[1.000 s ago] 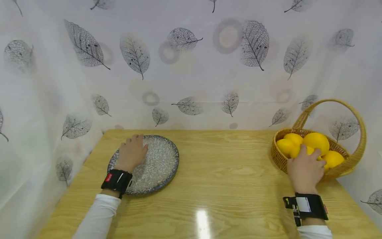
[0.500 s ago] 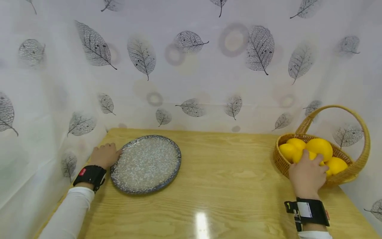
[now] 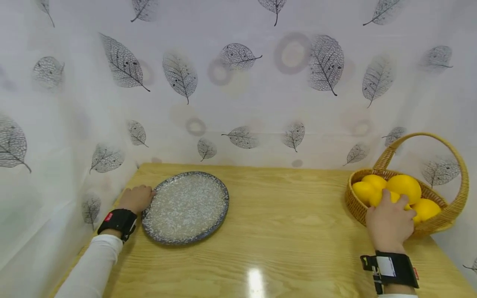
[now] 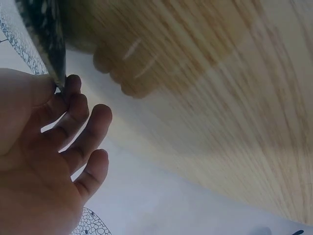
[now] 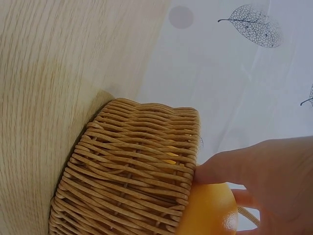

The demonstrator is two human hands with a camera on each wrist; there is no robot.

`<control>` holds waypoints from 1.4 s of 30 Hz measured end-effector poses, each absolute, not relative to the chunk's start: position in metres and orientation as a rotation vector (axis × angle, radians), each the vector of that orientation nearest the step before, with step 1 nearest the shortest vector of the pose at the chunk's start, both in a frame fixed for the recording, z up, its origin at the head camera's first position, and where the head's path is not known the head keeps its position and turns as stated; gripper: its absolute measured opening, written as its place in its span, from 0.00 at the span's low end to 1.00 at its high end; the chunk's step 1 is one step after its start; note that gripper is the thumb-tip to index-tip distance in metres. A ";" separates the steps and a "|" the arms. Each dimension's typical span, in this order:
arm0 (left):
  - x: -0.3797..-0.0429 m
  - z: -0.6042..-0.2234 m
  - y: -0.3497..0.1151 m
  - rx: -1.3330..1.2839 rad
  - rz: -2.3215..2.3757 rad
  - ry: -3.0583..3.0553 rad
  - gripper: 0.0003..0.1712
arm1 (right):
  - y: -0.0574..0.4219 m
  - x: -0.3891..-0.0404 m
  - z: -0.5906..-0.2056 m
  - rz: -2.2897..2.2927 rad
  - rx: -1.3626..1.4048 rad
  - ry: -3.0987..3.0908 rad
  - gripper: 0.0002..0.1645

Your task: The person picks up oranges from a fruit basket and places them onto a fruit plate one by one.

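A speckled grey plate (image 3: 188, 207) with a dark blue rim lies at the left of the table. At its left edge my left hand (image 3: 135, 199) pinches the rim; the left wrist view shows the plate's edge between thumb and fingertips, the other fingers spread below. To the right, a wicker basket (image 3: 354, 205) holds several smooth yellow fruits (image 3: 404, 187). My right hand (image 3: 391, 221) reaches over its near side, fingers curled over one yellow fruit (image 5: 208, 210). The thumb lies by the basket's rim in the right wrist view, and the hand hides part of that fruit.
A tall arched handle (image 3: 462, 178) rises over the basket. The light wooden table (image 3: 283, 215) stretches between plate and basket. A white curtain (image 3: 238, 95) printed with leaves hangs behind the table and along both sides.
My left hand has moved off the plate's surface to the left and now grips its left rim. The right hand stays at the fruit in the basket. The head view has shifted slightly.
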State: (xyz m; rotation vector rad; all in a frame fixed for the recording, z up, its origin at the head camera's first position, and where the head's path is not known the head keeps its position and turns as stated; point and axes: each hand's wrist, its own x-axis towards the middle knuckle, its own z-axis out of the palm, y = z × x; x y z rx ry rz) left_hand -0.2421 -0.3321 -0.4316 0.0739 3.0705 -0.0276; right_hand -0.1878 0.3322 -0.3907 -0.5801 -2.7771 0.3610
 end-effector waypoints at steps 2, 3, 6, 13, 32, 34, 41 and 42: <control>-0.245 -0.436 -0.331 0.075 -0.024 3.076 0.20 | 0.334 -0.186 -0.391 0.354 -0.580 -2.779 0.37; -0.245 -0.437 -0.330 0.072 -0.019 3.074 0.19 | 0.334 -0.186 -0.391 0.354 -0.582 -2.782 0.37; -0.245 -0.437 -0.326 0.072 0.000 3.079 0.20 | 0.335 -0.186 -0.391 0.352 -0.582 -2.781 0.37; -0.240 -0.435 -0.316 0.110 0.016 3.110 0.20 | 0.334 -0.186 -0.395 0.356 -0.582 -2.765 0.37; -0.236 -0.433 -0.263 0.299 0.034 3.136 0.18 | 0.330 -0.186 -0.394 0.354 -0.608 -2.739 0.38; -0.236 -0.434 -0.259 0.300 0.058 3.131 0.19 | 0.330 -0.186 -0.394 0.353 -0.608 -2.736 0.38; -0.235 -0.435 -0.244 0.313 0.120 3.120 0.20 | 0.330 -0.184 -0.394 0.355 -0.591 -2.719 0.37; -0.235 -0.435 -0.242 0.319 0.126 3.120 0.20 | 0.330 -0.184 -0.394 0.357 -0.592 -2.718 0.37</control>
